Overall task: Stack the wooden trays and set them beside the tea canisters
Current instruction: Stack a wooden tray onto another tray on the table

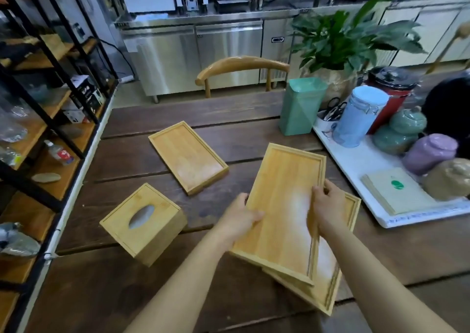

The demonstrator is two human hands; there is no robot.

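Observation:
I hold a wooden tray [282, 200] between both hands over the dark table. My left hand [239, 218] grips its left rim and my right hand [328, 205] grips its right rim. It sits askew over a second wooden tray [330, 269] lying on the table beneath it. A third wooden tray [188, 156] lies alone farther back to the left. The tea canisters stand at the right: a green tin [300, 106], a blue jar [358, 116], a teal pot [399, 134], a purple jar [429, 152].
A wooden tissue box [145, 223] sits left of my hands. The canisters rest on a white tray [356, 165] with a stack of napkins [396, 190]. A potted plant [343, 40] and a chair [241, 65] are behind. Shelving [38, 129] runs along the left.

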